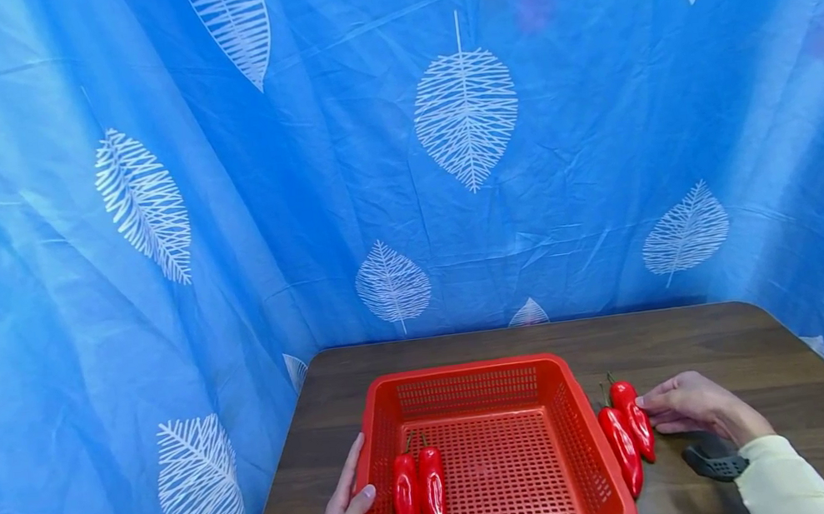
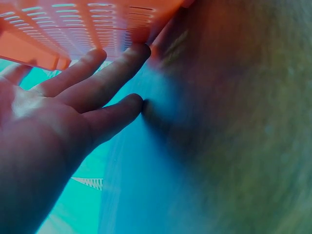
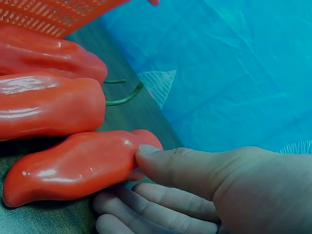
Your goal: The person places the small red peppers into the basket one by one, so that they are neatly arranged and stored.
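Note:
My left hand (image 1: 342, 511) holds the left side of the red plastic basket (image 1: 485, 373), thumb at the rim and fingers against the outer wall (image 2: 109, 24). Inside the basket, two glossy red peppers (image 1: 406, 496) with green stems lie side by side at the left. On the table right of the basket, my right hand (image 1: 699, 404) pinches a red pepper (image 3: 78, 168) between thumb and fingers. Two more red peppers (image 3: 53, 105) lie alongside it, close to the basket wall. The stem end of the pinched pepper is partly covered by the thumb.
A dark wood-grain table (image 1: 737, 340) carries everything. Blue cloth (image 1: 387, 167) with white leaf prints hangs behind and around it. A dark band with holes (image 1: 714, 464) is on my right wrist, below a pale sleeve (image 1: 785, 477).

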`<move>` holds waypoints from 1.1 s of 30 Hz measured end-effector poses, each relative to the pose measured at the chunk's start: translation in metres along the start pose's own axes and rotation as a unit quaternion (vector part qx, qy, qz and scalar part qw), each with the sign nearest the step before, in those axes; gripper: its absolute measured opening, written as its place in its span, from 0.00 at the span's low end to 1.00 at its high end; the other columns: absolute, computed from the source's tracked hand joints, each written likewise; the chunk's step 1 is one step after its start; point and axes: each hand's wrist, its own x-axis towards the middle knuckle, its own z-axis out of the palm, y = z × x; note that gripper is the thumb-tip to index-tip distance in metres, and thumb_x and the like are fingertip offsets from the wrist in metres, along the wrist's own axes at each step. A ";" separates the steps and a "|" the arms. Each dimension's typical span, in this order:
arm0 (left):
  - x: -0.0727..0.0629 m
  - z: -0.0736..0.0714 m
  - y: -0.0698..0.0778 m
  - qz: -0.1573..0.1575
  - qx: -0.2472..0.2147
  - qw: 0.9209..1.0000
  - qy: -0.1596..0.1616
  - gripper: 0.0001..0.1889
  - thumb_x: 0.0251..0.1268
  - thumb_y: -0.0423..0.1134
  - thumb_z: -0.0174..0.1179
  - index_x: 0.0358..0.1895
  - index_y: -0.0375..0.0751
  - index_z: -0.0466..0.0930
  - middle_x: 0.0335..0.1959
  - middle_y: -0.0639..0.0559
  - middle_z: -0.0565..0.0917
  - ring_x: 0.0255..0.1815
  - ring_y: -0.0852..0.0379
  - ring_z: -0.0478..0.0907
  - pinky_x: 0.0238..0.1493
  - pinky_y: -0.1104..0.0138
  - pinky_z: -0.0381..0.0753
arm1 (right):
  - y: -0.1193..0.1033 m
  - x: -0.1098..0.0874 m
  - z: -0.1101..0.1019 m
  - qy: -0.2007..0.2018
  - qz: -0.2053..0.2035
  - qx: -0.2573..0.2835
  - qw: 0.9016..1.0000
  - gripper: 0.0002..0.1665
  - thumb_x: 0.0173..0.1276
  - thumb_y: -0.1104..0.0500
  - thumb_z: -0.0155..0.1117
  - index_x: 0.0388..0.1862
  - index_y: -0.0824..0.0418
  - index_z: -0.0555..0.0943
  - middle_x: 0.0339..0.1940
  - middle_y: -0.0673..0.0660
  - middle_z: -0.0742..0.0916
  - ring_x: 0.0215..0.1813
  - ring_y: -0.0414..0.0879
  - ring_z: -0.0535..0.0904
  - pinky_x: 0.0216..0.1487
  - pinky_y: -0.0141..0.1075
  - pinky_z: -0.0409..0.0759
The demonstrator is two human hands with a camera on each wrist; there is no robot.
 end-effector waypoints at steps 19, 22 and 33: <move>0.002 0.000 -0.001 0.008 -0.007 1.000 -0.006 0.43 0.89 0.46 0.50 0.92 0.59 0.32 0.90 0.27 0.43 0.82 0.32 0.69 0.66 0.42 0.86 | 0.012 0.001 -0.004 -0.012 0.003 0.042 0.999 0.24 0.82 0.63 0.64 0.63 0.84 0.79 0.44 0.62 0.95 0.45 0.52 0.94 0.52 0.45 0.95; 0.002 0.000 -0.001 0.009 -0.002 1.000 -0.003 0.43 0.89 0.46 0.50 0.92 0.59 0.33 0.90 0.27 0.43 0.82 0.31 0.68 0.66 0.42 0.86 | 0.015 -0.002 -0.007 -0.009 0.005 0.054 0.998 0.25 0.82 0.62 0.64 0.64 0.85 0.78 0.45 0.63 0.94 0.47 0.53 0.94 0.53 0.46 0.94; 0.001 0.001 0.003 -0.015 -0.012 1.000 0.000 0.44 0.89 0.48 0.51 0.92 0.61 0.32 0.90 0.27 0.43 0.80 0.34 0.72 0.65 0.41 0.87 | 0.008 -0.027 -0.028 -0.015 -0.026 0.100 0.994 0.29 0.85 0.61 0.62 0.69 0.86 0.74 0.48 0.60 0.95 0.48 0.52 0.95 0.55 0.46 0.93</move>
